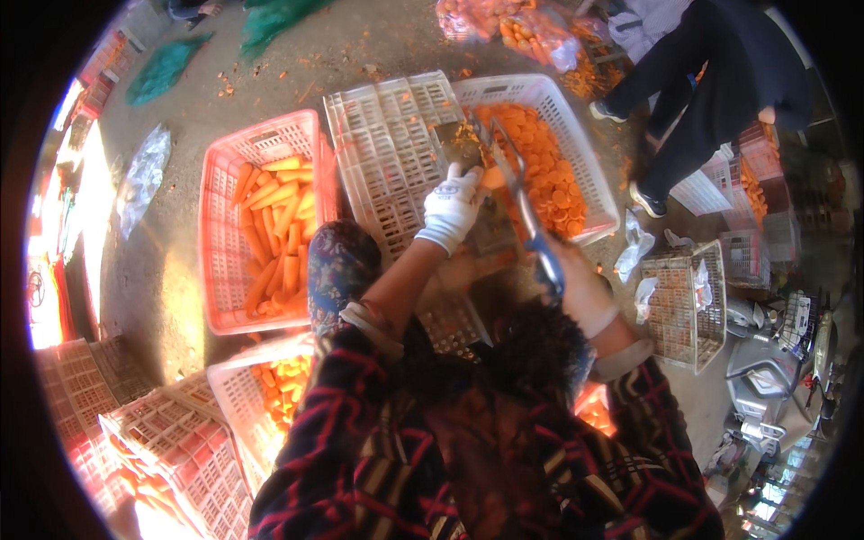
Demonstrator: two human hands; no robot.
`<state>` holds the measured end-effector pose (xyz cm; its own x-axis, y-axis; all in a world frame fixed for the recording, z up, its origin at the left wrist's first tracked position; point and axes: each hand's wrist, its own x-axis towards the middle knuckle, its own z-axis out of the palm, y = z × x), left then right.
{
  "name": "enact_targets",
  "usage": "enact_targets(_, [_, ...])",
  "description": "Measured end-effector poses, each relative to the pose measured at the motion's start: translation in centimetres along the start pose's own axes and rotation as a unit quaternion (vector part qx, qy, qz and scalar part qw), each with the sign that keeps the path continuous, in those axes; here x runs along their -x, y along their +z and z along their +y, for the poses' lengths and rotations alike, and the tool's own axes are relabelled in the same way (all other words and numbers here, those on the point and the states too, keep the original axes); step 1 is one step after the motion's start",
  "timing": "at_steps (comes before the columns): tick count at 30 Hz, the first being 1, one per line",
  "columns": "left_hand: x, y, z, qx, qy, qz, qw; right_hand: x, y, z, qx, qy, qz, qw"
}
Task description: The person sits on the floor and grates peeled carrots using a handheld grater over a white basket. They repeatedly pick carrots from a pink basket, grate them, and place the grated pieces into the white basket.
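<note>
My left hand, in a white knit glove, holds a carrot by its cut end beside the blade. My right hand, blurred, is closed around the blue handle of a metal lever-type cutter. Under the cutter is a dark board with orange scraps on it. The board rests on an upturned white plastic crate. Beyond the blade, a white crate holds many round carrot slices. On my left, a pink crate contains whole peeled carrots.
Behind my left side stands a crate of carrot pieces, near stacked crates. A person in dark clothes is at the upper right. An empty-looking crate and a scooter stand right. Plastic sheeting lies left.
</note>
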<state>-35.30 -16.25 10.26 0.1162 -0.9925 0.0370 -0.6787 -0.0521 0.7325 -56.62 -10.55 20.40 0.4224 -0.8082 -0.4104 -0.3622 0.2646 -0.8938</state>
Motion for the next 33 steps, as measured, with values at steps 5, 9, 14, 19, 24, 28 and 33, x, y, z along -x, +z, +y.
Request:
enact_targets(5, [-1.1, 2.7, -1.6, 0.059, 0.041, 0.056, 0.996, -5.8, 1.0, 17.2, 0.032, -0.030, 0.238, 0.970])
enact_targets(9, [-0.1, 3.0, -4.6, 0.162, 0.099, 0.156, 0.969, -5.0, 1.4, 13.8, -0.022, 0.049, 0.168, 0.984])
enact_targets(14, [0.8, 4.2, -4.5, 0.322, -0.012, 0.178, 0.930, -4.5, 1.7, 12.6, 0.051, -0.013, 0.206, 0.977])
enact_targets(19, [0.1, 5.1, -6.0, 0.234, 0.019, 0.182, 0.955, -3.4, 2.0, 11.1, 0.079, 0.016, 0.221, 0.972])
enact_targets(24, [-0.2, 4.3, -6.0, 0.316, -0.027, 0.165, 0.934, -3.3, 2.9, 11.1, 0.091, 0.013, 0.238, 0.967])
enact_targets(28, [0.0, 4.5, -4.6, 0.332, -0.057, 0.140, 0.931, -3.0, 2.5, 11.9, 0.105, 0.004, 0.259, 0.960])
enact_targets(33, [0.2, 4.2, -5.6, 0.267, -0.020, 0.183, 0.946, -2.7, 2.7, 9.8, 0.076, 0.081, 0.206, 0.972])
